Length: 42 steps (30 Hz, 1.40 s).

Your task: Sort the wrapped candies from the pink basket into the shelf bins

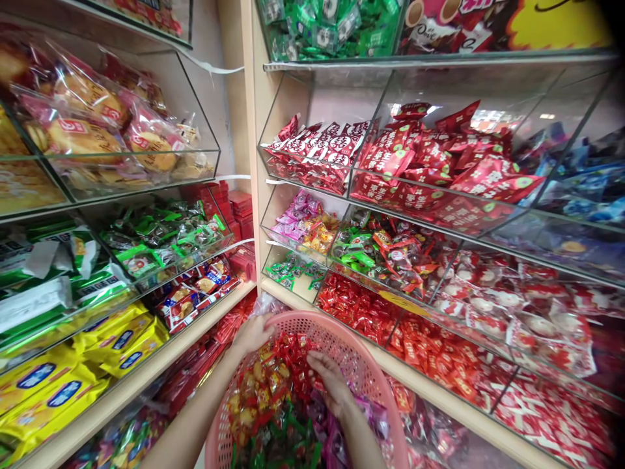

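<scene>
A pink perforated plastic basket stands in front of me, below the corner of the shelves. My left hand is closed over its far left rim. Inside the basket, my right hand reaches in with fingers slightly bent and parted, beside red-wrapped candies; nothing shows in its grasp. Yellow-orange wrapped candies lie at the left of the basket. Green-wrapped candies are in the near part, and purple-wrapped candies lie partly under my right forearm.
Clear-fronted bins hold red candies, mixed candies, red packets and white-and-red packets on the right. Bagged bread, green packets and yellow packets fill the left shelves. A wooden shelf edge runs beside the basket.
</scene>
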Motion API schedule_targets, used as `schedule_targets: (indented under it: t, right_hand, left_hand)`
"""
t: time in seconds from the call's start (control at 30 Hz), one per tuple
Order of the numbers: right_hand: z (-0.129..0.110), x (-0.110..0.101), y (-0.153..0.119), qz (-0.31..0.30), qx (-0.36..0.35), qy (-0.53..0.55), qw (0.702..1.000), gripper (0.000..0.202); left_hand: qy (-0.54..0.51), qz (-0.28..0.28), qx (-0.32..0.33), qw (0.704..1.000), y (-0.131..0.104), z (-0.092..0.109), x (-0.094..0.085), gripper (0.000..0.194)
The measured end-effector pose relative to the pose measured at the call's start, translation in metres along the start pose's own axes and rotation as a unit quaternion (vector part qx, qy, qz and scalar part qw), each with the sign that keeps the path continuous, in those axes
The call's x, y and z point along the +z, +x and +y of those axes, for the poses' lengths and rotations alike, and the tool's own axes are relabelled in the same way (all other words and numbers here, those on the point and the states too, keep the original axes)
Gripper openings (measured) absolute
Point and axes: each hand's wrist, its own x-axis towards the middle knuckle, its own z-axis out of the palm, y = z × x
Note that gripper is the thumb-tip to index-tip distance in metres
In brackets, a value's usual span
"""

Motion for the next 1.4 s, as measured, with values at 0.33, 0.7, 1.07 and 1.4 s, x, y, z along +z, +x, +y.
schedule_targets:
  t: [0.33,0.7,1.07,1.4]
  right_hand:
    - [0.012,0.007,0.006,0.014,-0.018,-0.215,0.976,0.046]
    - [0.004,0.043,0.022,-0.049,-0.05,-0.277,0.958,0.041]
    - [-0.006,0.022,0.014,-0.007,0.004,-0.08,0.997,0.032]
    - [0.004,0.007,0.016,-0.05,-0.032,0.061,0.996,0.043]
  left_hand:
    - [-0.008,0.009,0.019,1.0,0.001,-0.001,0.002,0.032]
    - [-0.002,0.007,0.014,1.0,0.002,-0.002,0.002,0.033]
    - [-0.018,0.006,0.014,1.0,-0.003,0.002,-0.004,0.032]
    - [-0.017,-0.006,-0.008,1.0,-0.003,0.006,-0.005,0.032]
